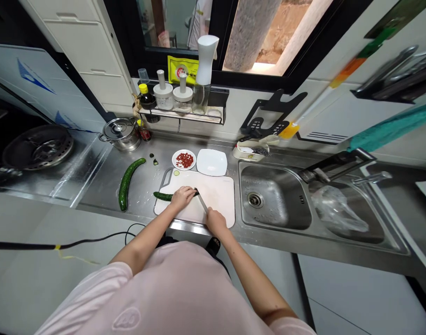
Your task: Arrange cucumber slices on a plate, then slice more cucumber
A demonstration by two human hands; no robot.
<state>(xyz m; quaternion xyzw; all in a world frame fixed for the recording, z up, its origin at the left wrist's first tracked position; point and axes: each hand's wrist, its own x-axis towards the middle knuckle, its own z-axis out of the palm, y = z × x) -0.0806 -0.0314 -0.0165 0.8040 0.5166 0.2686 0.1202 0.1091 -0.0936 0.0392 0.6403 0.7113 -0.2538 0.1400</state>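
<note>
Cucumber [163, 196] is being clasped by curled left hand [182, 197] at cutting board's [219, 200] 9 o'clock, kitchen knife [202, 202] being gripped in closed right hand [216, 222].

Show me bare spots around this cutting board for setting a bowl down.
Bare steel counter lies between the pot and the whole cucumber; the cutting board is bare right of the knife. Crowded: the back edge, where the plate of chopped red chili meets the white plate.
</note>
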